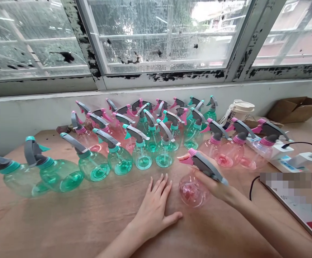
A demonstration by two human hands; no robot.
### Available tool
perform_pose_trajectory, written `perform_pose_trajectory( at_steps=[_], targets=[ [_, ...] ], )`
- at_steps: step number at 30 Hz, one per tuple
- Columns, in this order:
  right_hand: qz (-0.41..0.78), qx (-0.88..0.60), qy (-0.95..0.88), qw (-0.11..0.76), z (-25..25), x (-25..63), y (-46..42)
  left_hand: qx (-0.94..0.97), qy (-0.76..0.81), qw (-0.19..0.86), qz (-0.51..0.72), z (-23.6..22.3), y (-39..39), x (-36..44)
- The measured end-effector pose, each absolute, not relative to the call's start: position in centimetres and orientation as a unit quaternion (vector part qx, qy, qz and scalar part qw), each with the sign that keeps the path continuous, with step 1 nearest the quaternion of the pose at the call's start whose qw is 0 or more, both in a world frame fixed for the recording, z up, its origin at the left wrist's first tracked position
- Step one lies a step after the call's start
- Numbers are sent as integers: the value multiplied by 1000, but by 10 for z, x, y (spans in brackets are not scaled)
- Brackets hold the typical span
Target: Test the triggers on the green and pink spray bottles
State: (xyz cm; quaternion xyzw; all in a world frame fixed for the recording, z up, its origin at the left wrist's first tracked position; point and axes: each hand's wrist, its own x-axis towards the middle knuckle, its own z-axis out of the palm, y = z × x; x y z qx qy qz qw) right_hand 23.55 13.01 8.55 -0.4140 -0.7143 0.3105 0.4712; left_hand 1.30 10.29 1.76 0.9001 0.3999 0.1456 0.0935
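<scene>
My right hand [212,182] is wrapped round the neck of a pink spray bottle [192,193] with a grey and pink trigger head. That bottle is upright, low over or on the wooden table; which one I cannot tell. My left hand [154,208] lies flat on the tabletop to its left, fingers spread, holding nothing. Beyond my hands stand several green spray bottles [119,161] in a slanting row, with more green and pink ones behind. To the right of the held bottle, several pink spray bottles [230,154] stand side by side.
A power strip [282,163] with a plugged-in charger and black cable lies at the right. Nearer me is a flat, partly blurred box or booklet [296,204]. A lidded white cup [239,109] and an open cardboard box [296,109] stand at the back right, below the windows.
</scene>
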Motion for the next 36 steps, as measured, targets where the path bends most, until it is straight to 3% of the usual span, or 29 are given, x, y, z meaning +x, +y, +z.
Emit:
perform_pose_trajectory(
  at_steps=[8,22,30,36],
  targets=[
    [247,-404,-733,488,92,234,127,908,394,69,124,17,105,13],
    [311,-379,-728,480,88,239,122,906,405,60,106,18,105,14],
    [245,-367,-746,498,92,238,125,905,406,61,113,19,105,14],
    [266,-375,-738,494,91,238,126,907,407,56,94,20,105,14]
  ],
)
